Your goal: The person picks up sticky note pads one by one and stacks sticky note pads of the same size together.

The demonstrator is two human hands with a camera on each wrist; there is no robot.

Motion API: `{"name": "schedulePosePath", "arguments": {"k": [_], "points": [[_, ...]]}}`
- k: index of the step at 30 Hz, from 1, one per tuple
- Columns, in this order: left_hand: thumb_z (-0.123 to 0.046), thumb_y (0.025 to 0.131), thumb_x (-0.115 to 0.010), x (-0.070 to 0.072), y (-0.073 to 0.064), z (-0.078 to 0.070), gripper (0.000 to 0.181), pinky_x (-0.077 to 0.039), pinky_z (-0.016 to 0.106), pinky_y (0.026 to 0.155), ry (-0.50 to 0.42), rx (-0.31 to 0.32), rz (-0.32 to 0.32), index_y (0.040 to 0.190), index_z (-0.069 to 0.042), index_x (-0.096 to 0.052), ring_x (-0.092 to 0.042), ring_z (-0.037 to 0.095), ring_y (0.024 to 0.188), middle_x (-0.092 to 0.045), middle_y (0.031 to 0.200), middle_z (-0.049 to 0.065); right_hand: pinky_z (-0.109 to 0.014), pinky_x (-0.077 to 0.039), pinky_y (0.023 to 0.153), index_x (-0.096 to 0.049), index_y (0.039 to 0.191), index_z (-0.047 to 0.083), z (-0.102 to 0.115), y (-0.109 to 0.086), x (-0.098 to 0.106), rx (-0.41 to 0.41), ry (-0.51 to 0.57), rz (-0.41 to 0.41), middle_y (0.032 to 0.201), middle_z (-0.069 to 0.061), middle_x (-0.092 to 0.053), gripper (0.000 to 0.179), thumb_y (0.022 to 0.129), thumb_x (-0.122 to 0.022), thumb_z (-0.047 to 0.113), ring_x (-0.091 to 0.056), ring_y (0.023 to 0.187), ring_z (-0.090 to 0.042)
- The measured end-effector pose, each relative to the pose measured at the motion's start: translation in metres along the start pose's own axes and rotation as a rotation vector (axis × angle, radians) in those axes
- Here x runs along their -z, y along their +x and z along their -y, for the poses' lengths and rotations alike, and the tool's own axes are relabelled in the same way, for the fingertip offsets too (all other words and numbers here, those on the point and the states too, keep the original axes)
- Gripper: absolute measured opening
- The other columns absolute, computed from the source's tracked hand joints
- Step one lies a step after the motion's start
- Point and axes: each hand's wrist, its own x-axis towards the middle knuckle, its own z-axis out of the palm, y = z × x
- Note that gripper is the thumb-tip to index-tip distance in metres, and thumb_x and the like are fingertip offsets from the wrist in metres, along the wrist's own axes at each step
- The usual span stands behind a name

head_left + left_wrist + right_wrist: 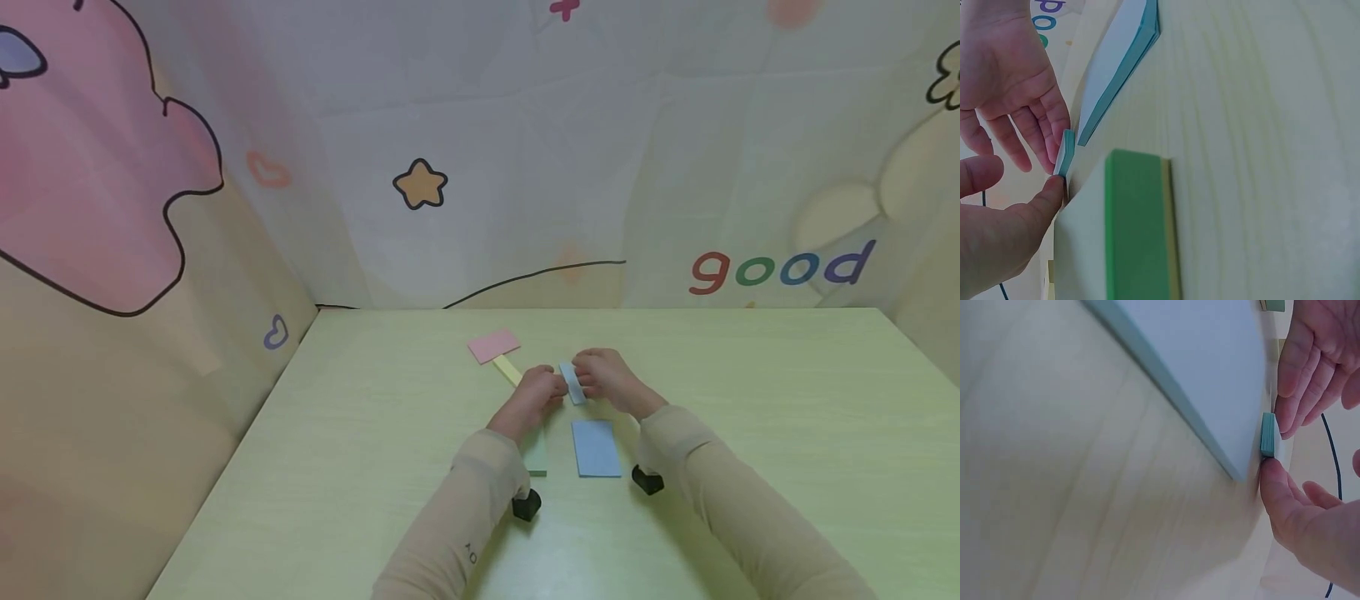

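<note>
A narrow light-blue sticky note pad [573,385] lies on the table between my two hands. My left hand [540,392] comes from the left, its fingertips right at the strip's near left side. From the other side my right hand [609,379] has its fingertips along the strip's right edge. In the left wrist view the strip's layered teal edge [1067,150] shows between fingertips of both hands. Neither hand is wrapped round it; the fingers are loosely extended. The right wrist view shows the same small pad [1267,434] flat between the hands.
A larger blue note pad [597,450] lies nearer me, below the strip. Left of it a green pad [536,454] is partly hidden under my left forearm. A yellow strip [507,369] and a pink pad [493,346] lie farther back at the left.
</note>
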Motion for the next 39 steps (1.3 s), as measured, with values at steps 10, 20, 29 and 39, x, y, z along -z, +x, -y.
{"name": "schedulePosePath", "arguments": {"k": [10, 20, 29, 39], "points": [[0.004, 0.077, -0.05, -0.006, -0.002, 0.001, 0.06, -0.045, 0.029, 0.086, 0.022, -0.002, 0.056, 0.133, 0.009, -0.028, -0.049, 0.013, 0.073, -0.054, 0.112, 0.016, -0.037, -0.046, 0.086, -0.031, 0.13, -0.008, -0.004, 0.0, 0.007, -0.056, -0.017, -0.056, 0.124, -0.025, -0.042, 0.047, 0.091, -0.037, 0.017, -0.049, 0.106, -0.028], [0.004, 0.077, -0.051, -0.015, -0.005, 0.0, 0.062, -0.045, 0.028, 0.085, 0.041, 0.003, 0.073, 0.133, 0.01, -0.027, -0.05, 0.012, 0.074, -0.047, 0.122, 0.016, -0.031, -0.049, 0.077, -0.037, 0.127, -0.007, -0.006, -0.002, 0.014, -0.096, -0.037, -0.107, 0.115, -0.021, -0.047, 0.045, 0.088, -0.039, 0.015, -0.053, 0.093, -0.021], [0.003, 0.077, -0.052, -0.023, -0.006, 0.002, 0.061, -0.045, 0.03, 0.087, 0.045, 0.015, 0.086, 0.133, 0.009, -0.028, -0.051, 0.012, 0.074, -0.047, 0.125, 0.015, -0.029, -0.049, 0.073, -0.037, 0.126, -0.01, -0.008, -0.006, 0.021, -0.098, -0.028, -0.104, 0.11, -0.019, -0.049, 0.046, 0.086, -0.039, 0.012, -0.053, 0.087, -0.019], [0.001, 0.076, -0.055, -0.032, -0.006, 0.004, 0.059, -0.046, 0.026, 0.082, 0.094, 0.024, 0.106, 0.13, 0.008, -0.032, -0.051, 0.01, 0.071, -0.059, 0.095, 0.008, -0.026, -0.049, 0.062, -0.044, 0.12, -0.01, -0.011, -0.012, 0.028, -0.066, -0.12, -0.115, 0.09, -0.011, -0.052, 0.042, 0.083, -0.04, 0.01, -0.051, 0.073, -0.015]]}}
